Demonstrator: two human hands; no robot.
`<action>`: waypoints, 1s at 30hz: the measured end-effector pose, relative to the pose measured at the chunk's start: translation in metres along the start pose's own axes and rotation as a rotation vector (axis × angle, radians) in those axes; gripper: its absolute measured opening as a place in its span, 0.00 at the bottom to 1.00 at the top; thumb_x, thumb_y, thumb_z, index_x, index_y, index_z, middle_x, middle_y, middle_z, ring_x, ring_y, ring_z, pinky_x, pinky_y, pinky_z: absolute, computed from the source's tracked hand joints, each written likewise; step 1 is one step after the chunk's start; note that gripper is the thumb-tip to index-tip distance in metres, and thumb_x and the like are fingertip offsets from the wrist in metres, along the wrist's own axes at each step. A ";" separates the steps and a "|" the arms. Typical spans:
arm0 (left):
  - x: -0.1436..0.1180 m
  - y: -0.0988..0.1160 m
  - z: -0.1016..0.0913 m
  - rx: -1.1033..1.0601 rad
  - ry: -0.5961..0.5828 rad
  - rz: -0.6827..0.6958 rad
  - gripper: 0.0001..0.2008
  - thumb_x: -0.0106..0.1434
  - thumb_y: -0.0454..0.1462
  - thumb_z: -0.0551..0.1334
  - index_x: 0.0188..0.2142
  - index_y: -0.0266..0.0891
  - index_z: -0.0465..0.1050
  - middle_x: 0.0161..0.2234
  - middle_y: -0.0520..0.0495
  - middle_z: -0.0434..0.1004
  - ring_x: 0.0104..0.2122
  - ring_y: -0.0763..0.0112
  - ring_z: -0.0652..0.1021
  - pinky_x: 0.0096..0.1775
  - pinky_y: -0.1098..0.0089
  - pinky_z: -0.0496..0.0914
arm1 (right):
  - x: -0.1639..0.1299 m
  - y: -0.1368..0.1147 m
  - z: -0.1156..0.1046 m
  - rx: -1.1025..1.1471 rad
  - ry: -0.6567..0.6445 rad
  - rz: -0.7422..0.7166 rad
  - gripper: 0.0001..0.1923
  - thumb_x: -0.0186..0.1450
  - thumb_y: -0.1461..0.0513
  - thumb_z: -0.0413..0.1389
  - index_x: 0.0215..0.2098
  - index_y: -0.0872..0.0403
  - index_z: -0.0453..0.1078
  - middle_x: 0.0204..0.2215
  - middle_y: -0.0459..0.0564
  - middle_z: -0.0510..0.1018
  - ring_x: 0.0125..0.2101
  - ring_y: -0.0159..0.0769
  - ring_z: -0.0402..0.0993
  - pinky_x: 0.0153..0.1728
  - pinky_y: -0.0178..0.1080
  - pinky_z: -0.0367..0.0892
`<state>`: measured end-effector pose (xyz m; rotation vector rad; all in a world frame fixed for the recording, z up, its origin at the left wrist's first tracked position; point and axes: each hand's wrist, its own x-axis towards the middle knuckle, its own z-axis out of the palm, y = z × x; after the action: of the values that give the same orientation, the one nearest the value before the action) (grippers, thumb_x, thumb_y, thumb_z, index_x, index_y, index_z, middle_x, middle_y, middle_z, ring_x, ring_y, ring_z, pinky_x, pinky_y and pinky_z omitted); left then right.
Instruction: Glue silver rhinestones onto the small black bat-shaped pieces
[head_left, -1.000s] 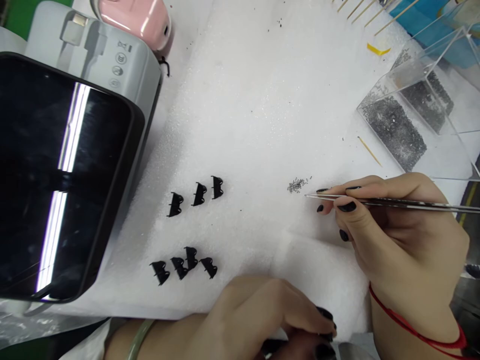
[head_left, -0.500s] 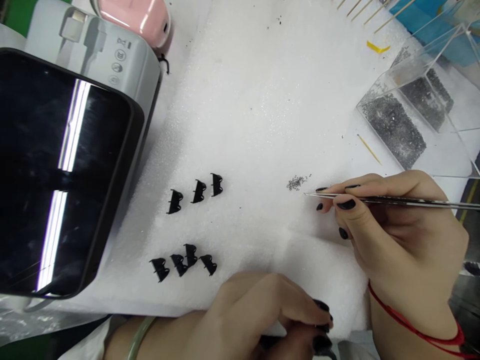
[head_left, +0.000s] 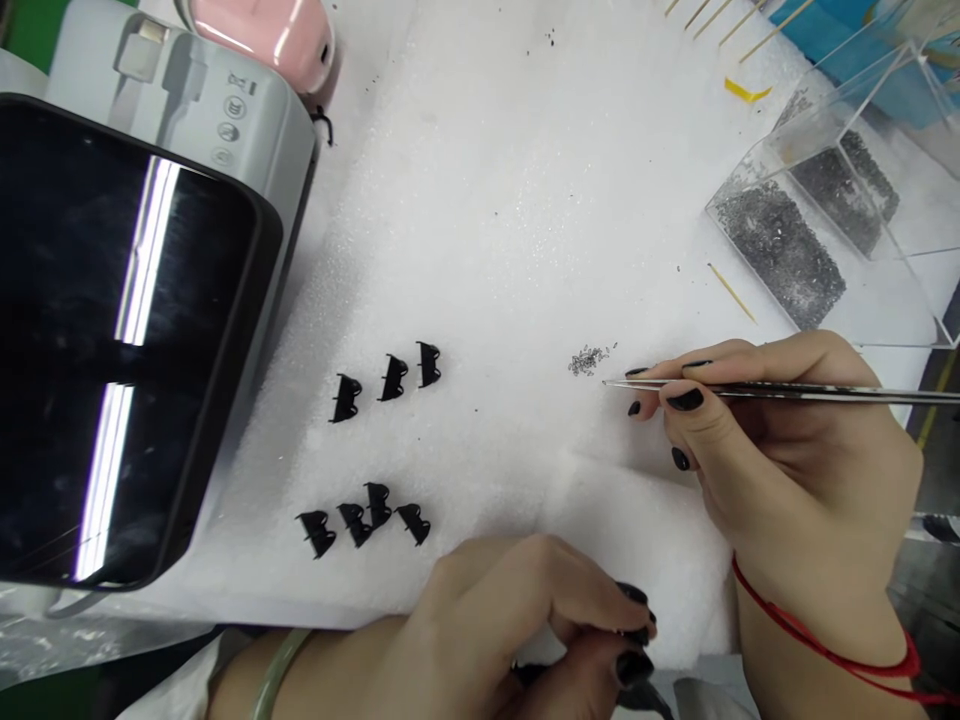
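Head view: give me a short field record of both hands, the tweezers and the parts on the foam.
right hand: grips tweezers, tip beside the tiny metal bits
left hand: curled at the foam's near edge, fingers pinching something dark, mostly hidden
black clips: three in upper row, four in lower
foam sheet: white
clear box: far right, holds grey bits

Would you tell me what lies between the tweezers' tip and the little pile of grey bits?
In the head view, only bare white foam separates the tweezers tip from the small grey pile.
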<state>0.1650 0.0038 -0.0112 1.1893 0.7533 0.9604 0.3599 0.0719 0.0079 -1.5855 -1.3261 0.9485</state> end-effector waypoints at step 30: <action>-0.006 0.004 -0.004 -0.125 -0.081 -0.191 0.18 0.76 0.27 0.57 0.56 0.52 0.64 0.38 0.47 0.82 0.30 0.65 0.87 0.30 0.71 0.84 | -0.002 0.002 -0.009 -0.008 -0.080 -0.001 0.08 0.69 0.67 0.68 0.40 0.48 0.76 0.36 0.45 0.84 0.40 0.39 0.84 0.32 0.38 0.74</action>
<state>0.1581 0.0001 -0.0082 1.0215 0.7179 0.7852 0.3688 0.0689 0.0095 -1.5671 -1.3868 1.0161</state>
